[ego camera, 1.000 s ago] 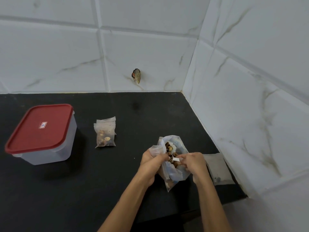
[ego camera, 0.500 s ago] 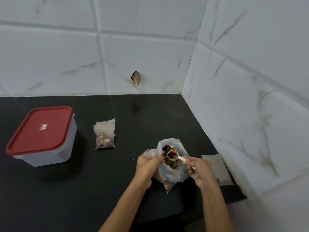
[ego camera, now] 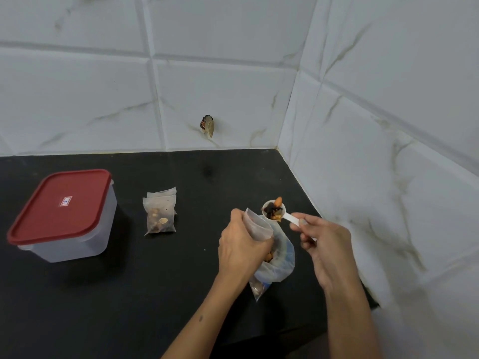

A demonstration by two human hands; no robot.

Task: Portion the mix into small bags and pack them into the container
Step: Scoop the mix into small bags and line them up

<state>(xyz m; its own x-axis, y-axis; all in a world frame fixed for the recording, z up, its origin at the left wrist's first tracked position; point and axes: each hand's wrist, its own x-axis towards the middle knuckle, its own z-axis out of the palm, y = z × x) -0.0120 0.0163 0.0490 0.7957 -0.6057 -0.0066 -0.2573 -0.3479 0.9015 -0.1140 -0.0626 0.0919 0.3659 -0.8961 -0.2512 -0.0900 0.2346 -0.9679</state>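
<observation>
Head view: right hand (ego camera: 320, 244) pinching the scoop (ego camera: 274, 209) has lifted it clear of the bag (ego camera: 281, 260) the left hand (ego camera: 242, 248) grips.

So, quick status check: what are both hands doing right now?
Left hand gripping small bag and big mix bag. Right hand holding heaped white scoop over the opening. Container lidded; filled bags waiting beside it. Nothing in the way.

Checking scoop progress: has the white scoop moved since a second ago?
Yes. The white scoop has risen out of the large bag, now loaded above its mouth.
</observation>
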